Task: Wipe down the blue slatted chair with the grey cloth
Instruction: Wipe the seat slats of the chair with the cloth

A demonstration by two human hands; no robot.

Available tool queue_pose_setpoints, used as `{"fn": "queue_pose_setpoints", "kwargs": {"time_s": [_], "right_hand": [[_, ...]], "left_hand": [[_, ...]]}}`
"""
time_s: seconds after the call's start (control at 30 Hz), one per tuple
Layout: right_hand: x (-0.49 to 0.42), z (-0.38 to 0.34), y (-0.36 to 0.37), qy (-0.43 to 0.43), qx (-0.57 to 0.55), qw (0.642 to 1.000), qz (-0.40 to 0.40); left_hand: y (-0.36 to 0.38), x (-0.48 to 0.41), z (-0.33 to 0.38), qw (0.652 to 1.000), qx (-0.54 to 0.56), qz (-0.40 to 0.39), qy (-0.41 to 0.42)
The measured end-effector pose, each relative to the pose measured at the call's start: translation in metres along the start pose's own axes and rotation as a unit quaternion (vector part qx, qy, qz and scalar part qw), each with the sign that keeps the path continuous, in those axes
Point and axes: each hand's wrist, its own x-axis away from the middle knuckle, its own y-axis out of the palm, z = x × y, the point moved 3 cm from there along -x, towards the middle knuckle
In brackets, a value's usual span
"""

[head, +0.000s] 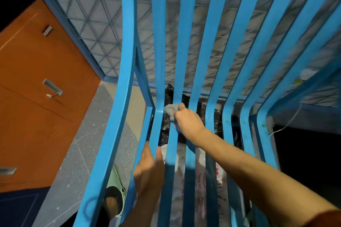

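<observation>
The blue slatted chair [214, 46] fills the view, its slats curving from the back down into the seat. My right hand [186, 119] grips the bunched grey cloth [170, 109] and presses it against a slat at the bend between seat and back, left of centre. My left hand [149, 169] holds a seat slat near the chair's left side, thumb on top and fingers wrapped under it.
An orange metal locker [42, 86] stands at the left. A blue-framed wire-mesh bed base [96, 29] runs behind the chair. A black plastic bag [166, 125] and printed white bags [200, 186] lie under the seat. My foot in a pale slipper [114, 195] is on the grey floor.
</observation>
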Motion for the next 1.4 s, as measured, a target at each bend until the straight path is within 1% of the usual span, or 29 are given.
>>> {"fn": "queue_pose_setpoints", "kwargs": {"time_s": [0.07,0.2,0.3,0.47,0.63,0.73,0.87,0.93,1.0,1.1,1.17,1.23,1.27,1.33,1.4], "right_hand": [[0.003,-0.009,-0.001,0.006,-0.014,1.000,0.003],[0.040,-0.033,0.012,0.006,-0.026,1.000,-0.013],[0.077,-0.049,0.019,0.007,-0.043,0.999,-0.023],[0.138,-0.076,0.030,0.008,-0.063,0.997,-0.038],[0.193,-0.101,0.047,0.002,-0.086,0.995,-0.057],[0.223,-0.115,0.061,0.000,-0.091,0.993,-0.077],[0.253,-0.126,0.073,-0.005,-0.095,0.991,-0.098],[0.271,-0.130,0.081,-0.009,-0.099,0.989,-0.106],[0.287,-0.131,0.091,-0.004,-0.166,0.981,-0.097],[0.303,-0.130,0.104,-0.008,-0.232,0.969,-0.083],[0.315,-0.127,0.092,-0.016,-0.273,0.960,-0.055],[0.320,-0.117,0.074,-0.024,-0.296,0.955,0.005],[0.320,-0.109,0.066,-0.019,-0.300,0.953,0.019],[0.313,-0.089,0.054,0.012,-0.291,0.955,0.046],[0.302,-0.071,0.051,0.050,-0.288,0.955,0.059]], "left_hand": [[-0.002,-0.002,-0.001,0.997,0.049,-0.036,-0.051],[-0.008,0.001,0.000,0.994,0.100,-0.041,-0.025],[-0.008,0.006,-0.006,0.985,0.158,-0.058,-0.038],[-0.012,0.045,-0.028,0.985,0.141,-0.090,-0.037],[-0.017,0.095,-0.058,0.979,0.169,-0.101,-0.060],[-0.023,0.115,-0.065,0.964,0.240,-0.086,-0.077],[-0.028,0.123,-0.070,0.937,0.313,-0.080,-0.133],[-0.031,0.132,-0.070,0.936,0.320,-0.082,-0.116],[-0.033,0.138,-0.069,0.945,0.302,-0.087,-0.089],[-0.036,0.142,-0.066,0.962,0.254,-0.089,-0.044],[-0.036,0.147,-0.065,0.968,0.234,-0.085,-0.016],[-0.036,0.150,-0.067,0.976,0.201,-0.083,0.028],[-0.036,0.152,-0.068,0.979,0.177,-0.082,0.058],[-0.036,0.156,-0.065,0.979,0.141,-0.080,0.120],[-0.035,0.160,-0.060,0.975,0.133,-0.091,0.155]]}}
